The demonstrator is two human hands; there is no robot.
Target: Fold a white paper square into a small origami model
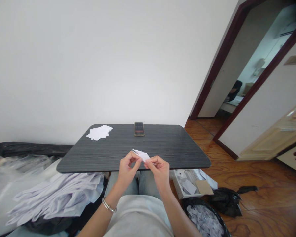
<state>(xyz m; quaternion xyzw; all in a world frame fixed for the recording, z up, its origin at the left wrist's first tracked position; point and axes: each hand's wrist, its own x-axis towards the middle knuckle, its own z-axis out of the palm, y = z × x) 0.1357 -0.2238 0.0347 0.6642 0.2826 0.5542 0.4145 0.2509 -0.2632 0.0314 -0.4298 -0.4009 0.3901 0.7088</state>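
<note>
Between my two hands is a small piece of folded white paper, held up over the near edge of the dark table. My left hand pinches its left end between thumb and index finger. At its right end, the thumb and fingers of my right hand close on the lower corner. The paper comes to a point at the upper left, where a fold stands a little apart. On the far left of the table lies a loose pile of white paper sheets.
A phone stands near the table's back edge, against the wall. Heaped white papers lie at lower left. On the right floor are a box of papers, a black-lined bin of folded paper pieces and a black plastic bag.
</note>
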